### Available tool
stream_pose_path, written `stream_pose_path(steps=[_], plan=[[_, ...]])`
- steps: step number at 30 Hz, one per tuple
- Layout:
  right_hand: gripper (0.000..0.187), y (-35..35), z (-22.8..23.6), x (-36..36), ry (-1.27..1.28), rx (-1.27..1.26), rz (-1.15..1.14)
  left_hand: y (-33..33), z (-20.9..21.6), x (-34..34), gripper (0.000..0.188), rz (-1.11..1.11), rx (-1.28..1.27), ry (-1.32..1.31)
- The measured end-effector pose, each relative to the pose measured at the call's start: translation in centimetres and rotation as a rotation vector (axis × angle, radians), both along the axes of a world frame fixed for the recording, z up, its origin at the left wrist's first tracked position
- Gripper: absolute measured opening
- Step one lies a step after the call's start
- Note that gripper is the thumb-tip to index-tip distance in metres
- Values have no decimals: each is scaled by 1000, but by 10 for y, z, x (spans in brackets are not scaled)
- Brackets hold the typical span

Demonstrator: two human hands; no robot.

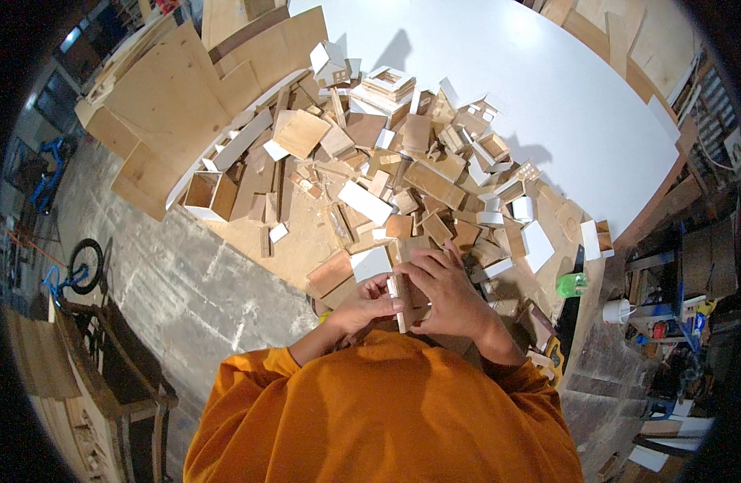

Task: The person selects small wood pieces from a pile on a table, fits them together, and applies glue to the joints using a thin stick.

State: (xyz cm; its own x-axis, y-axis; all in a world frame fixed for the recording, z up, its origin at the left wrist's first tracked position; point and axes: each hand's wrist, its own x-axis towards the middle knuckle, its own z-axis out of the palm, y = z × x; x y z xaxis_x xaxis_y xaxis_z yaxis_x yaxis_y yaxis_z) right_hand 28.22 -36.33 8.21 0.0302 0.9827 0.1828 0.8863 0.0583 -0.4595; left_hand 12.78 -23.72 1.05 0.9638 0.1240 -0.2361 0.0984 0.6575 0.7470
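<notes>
"Where's the pale wooden strip (401, 320)?"

"The left hand (361, 311) pinches it; the right hand (449, 299) curls alongside, grip unclear. It sits between them. A light, steady pinch should suit."

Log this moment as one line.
left hand: holding white-edged wood piece; right hand: fingers curved beside it; ahead: piled wood offcuts

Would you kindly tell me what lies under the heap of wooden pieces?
A tan surface shows at the near left of the heap and in gaps between pieces; a white surface adjoins its far side. What lies directly beneath most pieces is covered, so I cannot tell.
</notes>
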Motion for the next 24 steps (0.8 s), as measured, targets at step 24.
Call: stream_pose_path(steps=[24], plan=[[99,2,-21,8,10,-28,1,3,-12,0,46,30,59,93]])
